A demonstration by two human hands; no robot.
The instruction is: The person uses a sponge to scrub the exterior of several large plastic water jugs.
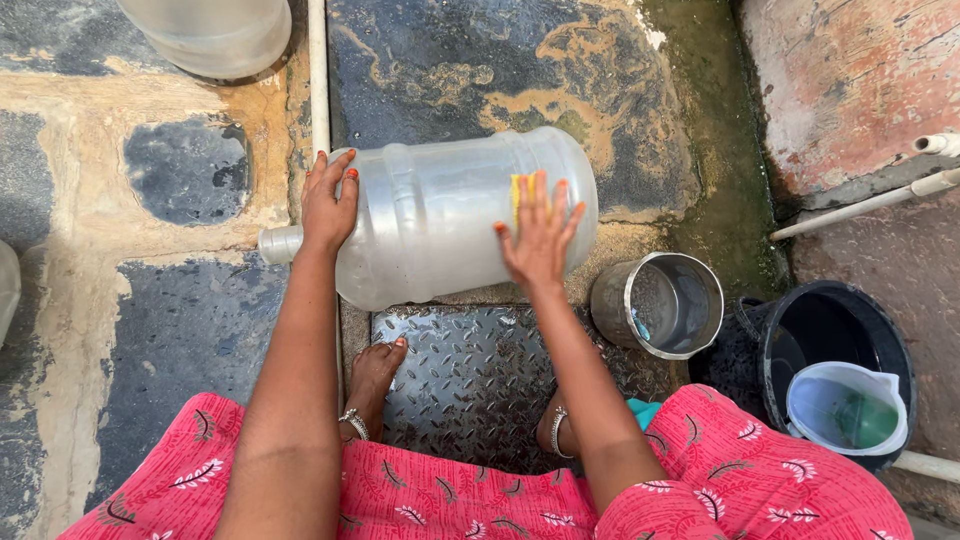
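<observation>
I see the clear water jug point(440, 215) lying sideways on the stone floor point(180, 330); my left hand point(330, 200) rests spread near its neck, my right hand point(540, 235) presses a yellow sponge point(519, 190) flat against its base end, beside the steel pot point(660, 305).

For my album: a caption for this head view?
Left hand steadies a jug lying sideways; right hand presses a sponge on it.

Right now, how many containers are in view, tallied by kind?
Clear water jugs: 2, one lying under both hands, one at the top edge
Steel pot: 1
Black bucket: 1
Pale pitcher in the bucket: 1
Total: 5
</observation>
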